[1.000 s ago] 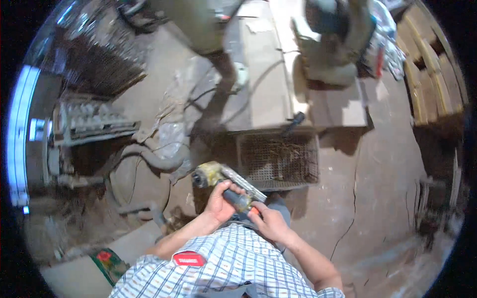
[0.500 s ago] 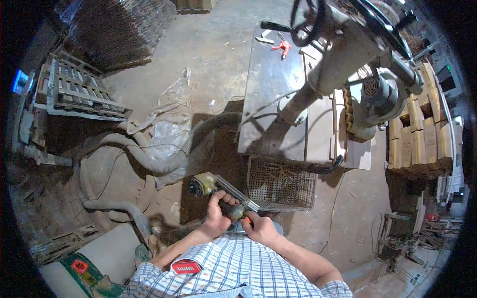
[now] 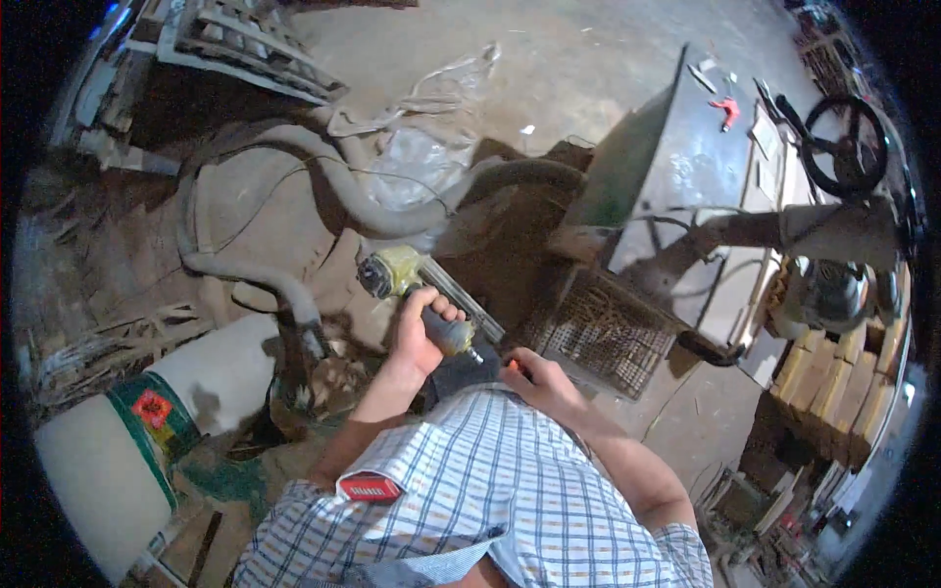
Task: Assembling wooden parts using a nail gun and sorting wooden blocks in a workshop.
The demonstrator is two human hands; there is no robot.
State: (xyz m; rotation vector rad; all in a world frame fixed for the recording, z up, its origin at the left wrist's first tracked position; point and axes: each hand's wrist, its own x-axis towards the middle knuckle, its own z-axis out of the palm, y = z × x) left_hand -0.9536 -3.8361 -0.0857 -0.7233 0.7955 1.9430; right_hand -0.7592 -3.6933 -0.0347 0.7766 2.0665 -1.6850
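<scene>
My left hand (image 3: 423, 326) grips the handle of a yellowish nail gun (image 3: 395, 266), which is tilted with its long metal magazine (image 3: 460, 294) pointing down to the right. A bare metal fitting (image 3: 473, 354) sticks out of the handle's end. Just right of and below that fitting, my right hand (image 3: 537, 378) is closed on a small orange-red piece (image 3: 515, 365), possibly a hose coupler, apart from the tool. A plastic crate (image 3: 606, 338) sits on the floor beyond my right hand, beside the steel-topped machine.
The machine's steel table (image 3: 720, 162) stands at the right with a red air gun (image 3: 726, 112) on it and a handwheel (image 3: 849, 104) above. Thick hoses (image 3: 377, 213) and plastic sheet (image 3: 412, 167) lie ahead-left. A pallet (image 3: 253, 50), a white-green barrel (image 3: 225, 363) and stacked cartons (image 3: 838, 392) surround me.
The view has turned left, shifting the machine and crate rightward. My right hand has drawn off the handle's end, exposing its metal fitting. My left hand still grips the tool.
</scene>
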